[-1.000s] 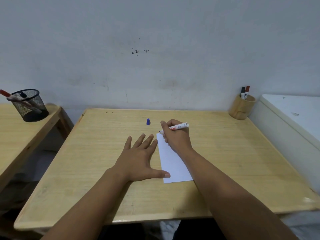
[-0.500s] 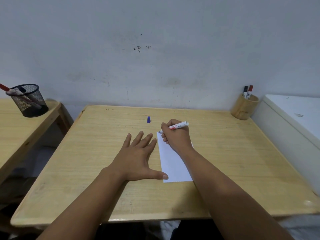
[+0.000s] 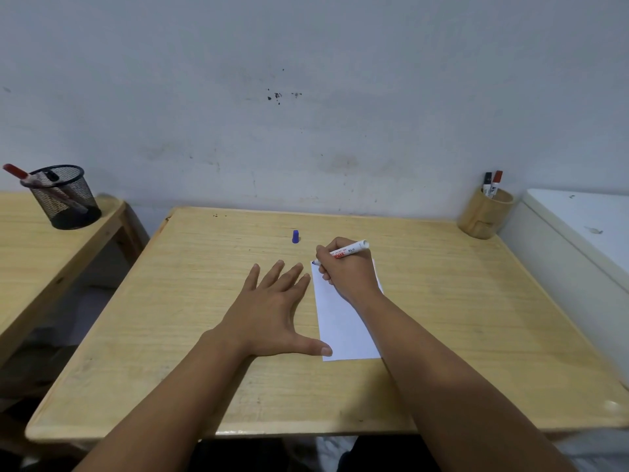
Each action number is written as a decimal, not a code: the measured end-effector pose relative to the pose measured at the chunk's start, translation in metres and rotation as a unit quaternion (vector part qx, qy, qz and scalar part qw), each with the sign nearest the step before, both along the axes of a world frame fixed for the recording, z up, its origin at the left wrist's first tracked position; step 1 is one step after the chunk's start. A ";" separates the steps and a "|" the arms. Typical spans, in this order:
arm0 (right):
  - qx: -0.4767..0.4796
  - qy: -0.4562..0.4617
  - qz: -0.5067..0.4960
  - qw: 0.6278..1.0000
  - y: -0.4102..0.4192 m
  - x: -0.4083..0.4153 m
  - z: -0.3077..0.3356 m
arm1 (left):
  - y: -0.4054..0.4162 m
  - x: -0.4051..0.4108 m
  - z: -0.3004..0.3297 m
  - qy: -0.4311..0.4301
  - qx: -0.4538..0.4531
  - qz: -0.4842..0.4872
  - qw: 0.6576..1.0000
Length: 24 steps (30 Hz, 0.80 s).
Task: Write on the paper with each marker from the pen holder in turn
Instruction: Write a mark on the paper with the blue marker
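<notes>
A white sheet of paper (image 3: pixel 343 321) lies on the wooden table (image 3: pixel 442 318). My right hand (image 3: pixel 345 270) grips a white marker (image 3: pixel 350 249) with red lettering, its tip touching the paper's far left corner. A blue cap (image 3: pixel 295 236) stands on the table just beyond the paper. My left hand (image 3: pixel 272 308) rests flat with fingers spread, left of the sheet, its thumb tip on the paper's near left edge. A wooden pen holder (image 3: pixel 485 212) at the far right corner holds a black-capped marker (image 3: pixel 487 183) and a red-capped marker (image 3: pixel 496 182).
A second wooden table (image 3: pixel 30 253) stands to the left, carrying a black mesh cup (image 3: pixel 64 197) with a red-capped marker leaning out. A white cabinet or appliance (image 3: pixel 578 240) borders the right side. A grey wall runs behind both tables.
The view has shifted slightly. My hands, the marker and the paper hold about the same places; the marker tip stays at the paper's far left corner.
</notes>
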State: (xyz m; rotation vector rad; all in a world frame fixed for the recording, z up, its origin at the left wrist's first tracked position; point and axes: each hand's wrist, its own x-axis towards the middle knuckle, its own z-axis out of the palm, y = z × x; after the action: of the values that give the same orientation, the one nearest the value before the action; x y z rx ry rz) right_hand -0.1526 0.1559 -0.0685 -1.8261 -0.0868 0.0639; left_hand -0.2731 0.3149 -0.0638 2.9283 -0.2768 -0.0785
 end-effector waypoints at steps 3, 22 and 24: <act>-0.009 -0.003 0.001 1.000 0.001 0.002 -0.001 | 0.000 0.000 0.000 -0.006 -0.005 0.000 1.000; 0.120 0.058 0.045 0.990 -0.004 0.005 0.034 | 0.003 0.046 0.035 -0.145 -0.191 0.160 0.958; 0.090 0.002 0.031 0.995 -0.007 0.006 0.046 | 0.008 0.071 0.039 -0.152 -0.172 0.168 0.959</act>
State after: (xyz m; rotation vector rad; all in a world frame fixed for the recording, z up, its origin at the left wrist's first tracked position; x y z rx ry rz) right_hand -0.1468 0.1488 -0.0220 -1.6440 -0.1419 0.1013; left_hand -0.2020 0.3230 -0.0244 2.5848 0.1547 0.4293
